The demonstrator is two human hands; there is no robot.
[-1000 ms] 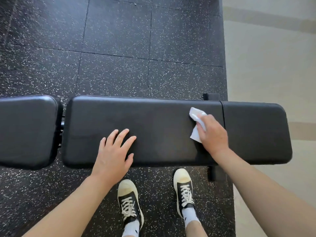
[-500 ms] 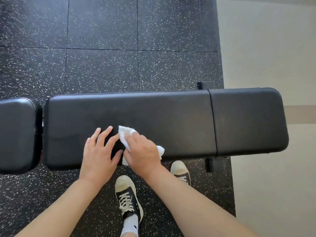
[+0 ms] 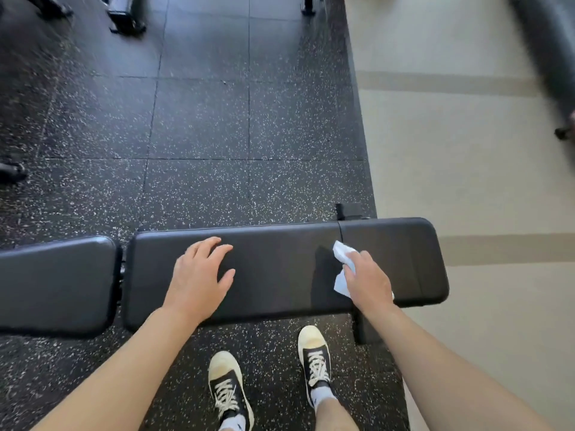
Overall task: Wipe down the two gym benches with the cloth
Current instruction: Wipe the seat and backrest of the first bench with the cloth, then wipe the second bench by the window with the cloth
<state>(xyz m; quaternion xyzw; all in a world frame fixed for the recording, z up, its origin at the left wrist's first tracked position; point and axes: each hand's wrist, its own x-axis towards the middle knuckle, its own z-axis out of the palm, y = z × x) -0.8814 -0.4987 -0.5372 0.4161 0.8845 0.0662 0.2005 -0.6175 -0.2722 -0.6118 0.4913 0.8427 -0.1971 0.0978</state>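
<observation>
A black padded gym bench [image 3: 280, 269] runs left to right in front of me, with a seam near its right end. A second black pad [image 3: 56, 284] lies at its left, across a narrow gap. My left hand [image 3: 200, 275] rests flat on the bench's left half, fingers spread, holding nothing. My right hand [image 3: 367, 279] presses a crumpled white cloth [image 3: 342, 265] onto the bench close to the seam. Part of the cloth is hidden under my palm.
Speckled black rubber floor [image 3: 202, 135] lies beyond the bench, and pale floor [image 3: 451, 169] is at the right. Dark equipment feet [image 3: 124, 17] stand at the top left. A dark blurred bar [image 3: 550, 57] crosses the top right. My two shoes [image 3: 314, 356] stand just below the bench.
My right hand has swept the cloth from beside my left hand to the right, near the seam. The view has tilted up, showing more floor. My left hand stays on the bench.
</observation>
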